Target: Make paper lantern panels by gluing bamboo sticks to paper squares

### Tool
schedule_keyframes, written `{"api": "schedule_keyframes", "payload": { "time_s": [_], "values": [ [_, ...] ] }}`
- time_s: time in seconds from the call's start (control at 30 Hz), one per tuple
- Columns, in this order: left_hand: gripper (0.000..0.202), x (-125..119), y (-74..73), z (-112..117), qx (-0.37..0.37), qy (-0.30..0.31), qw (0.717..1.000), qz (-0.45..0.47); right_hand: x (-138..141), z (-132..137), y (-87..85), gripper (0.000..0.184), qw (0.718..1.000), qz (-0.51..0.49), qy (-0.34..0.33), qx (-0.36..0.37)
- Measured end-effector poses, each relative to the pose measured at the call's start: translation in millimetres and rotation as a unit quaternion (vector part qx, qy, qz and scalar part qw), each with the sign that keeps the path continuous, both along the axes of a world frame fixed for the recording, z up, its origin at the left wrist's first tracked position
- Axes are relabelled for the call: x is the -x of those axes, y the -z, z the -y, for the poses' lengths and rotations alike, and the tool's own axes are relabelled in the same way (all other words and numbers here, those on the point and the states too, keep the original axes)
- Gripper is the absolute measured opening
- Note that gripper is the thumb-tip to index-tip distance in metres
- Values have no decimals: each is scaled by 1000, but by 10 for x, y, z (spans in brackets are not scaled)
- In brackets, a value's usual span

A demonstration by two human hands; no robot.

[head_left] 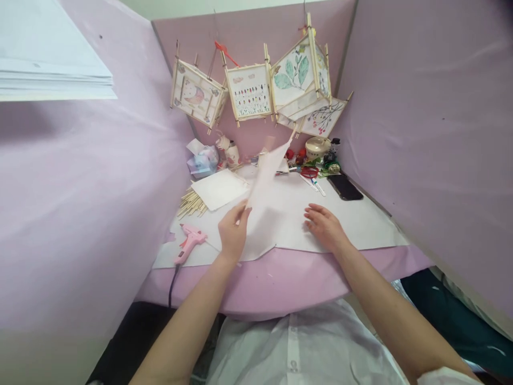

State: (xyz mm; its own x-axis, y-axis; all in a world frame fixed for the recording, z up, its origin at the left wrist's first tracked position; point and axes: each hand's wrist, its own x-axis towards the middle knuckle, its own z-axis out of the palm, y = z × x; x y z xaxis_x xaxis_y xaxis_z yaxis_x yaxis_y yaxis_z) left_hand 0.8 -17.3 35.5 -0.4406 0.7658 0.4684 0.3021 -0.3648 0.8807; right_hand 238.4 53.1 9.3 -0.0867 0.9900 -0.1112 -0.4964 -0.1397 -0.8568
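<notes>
My left hand point(233, 230) pinches the lower corner of a thin white sheet of paper point(267, 172), which stands tilted above the table and is slightly blurred. A pale stick-like tip shows at the sheet's upper end; whether it belongs to the sheet I cannot tell. My right hand point(324, 225) hovers over the white table paper point(344, 227), fingers spread loosely and holding nothing. Left of the raised sheet, a stack of white paper point(219, 188) lies partly over a bundle of thin wooden sticks point(192, 204). A pink glue gun point(191, 241) rests near the left hand.
Stick-framed lanterns with painted panels point(250, 92) hang at the back. Along the rear are a tissue pack point(203, 160), red-handled scissors point(309, 171) and a round tin point(318, 147). A black phone point(345, 187) lies right. Pink walls point(420, 117) enclose both sides.
</notes>
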Motion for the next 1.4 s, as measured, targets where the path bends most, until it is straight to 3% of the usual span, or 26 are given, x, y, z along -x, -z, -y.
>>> {"api": "schedule_keyframes", "payload": {
  "time_s": [0.07, 0.17, 0.2, 0.27, 0.37, 0.43, 0.47, 0.57, 0.63, 0.7, 0.77, 0.93, 1.07, 1.13, 1.27, 1.4],
  "values": [
    [20, -81, 31, 15, 11, -15, 978, -207, -181, -48, 25, 36, 998, 10, 57, 7],
    [31, -343, 129, 101, 143, 63, 898, -411, -360, -80, 31, 31, 992, 48, 120, -10],
    [37, -415, 150, 139, 175, 98, 869, -453, -392, -81, 26, 30, 988, 73, 133, -21],
    [40, -463, 148, 196, 199, 121, 837, -494, -412, -71, 1, 25, 979, 138, 137, -57],
    [35, -255, 56, 134, 200, 96, 831, -510, -310, -65, -71, 17, 944, 273, 88, -161],
    [35, -6, -2, -34, 200, 69, 825, -524, -144, -101, -130, 17, 889, 372, 0, -267],
    [37, 120, -13, -142, 200, 65, 818, -536, -36, -137, -155, 20, 847, 415, -55, -327],
    [47, 410, 37, -462, 200, 79, 788, -577, 344, -308, -191, 32, 692, 513, -191, -472],
    [51, 504, 116, -606, 207, 95, 774, -591, 591, -440, -181, 37, 608, 574, -228, -499],
    [51, 542, 196, -675, 215, 103, 769, -594, 793, -550, -158, 41, 555, 617, -240, -504],
    [50, 556, 258, -688, 223, 103, 771, -588, 935, -624, -138, 42, 524, 638, -244, -508],
    [52, 562, 295, -644, 232, 118, 789, -557, 1044, -673, -148, 40, 491, 658, -240, -517],
    [61, 513, 247, -625, 246, 112, 832, -484, 1029, -678, -177, 38, 479, 658, -241, -529],
    [68, 483, 227, -620, 260, 113, 841, -461, 1048, -689, -168, 39, 473, 657, -248, -533],
    [77, 443, 220, -604, 271, 131, 820, -486, 1114, -710, -125, 40, 463, 656, -267, -533],
    [72, 421, 229, -582, 281, 123, 794, -525, 1058, -674, -128, 41, 458, 653, -276, -536]
  ]
}}
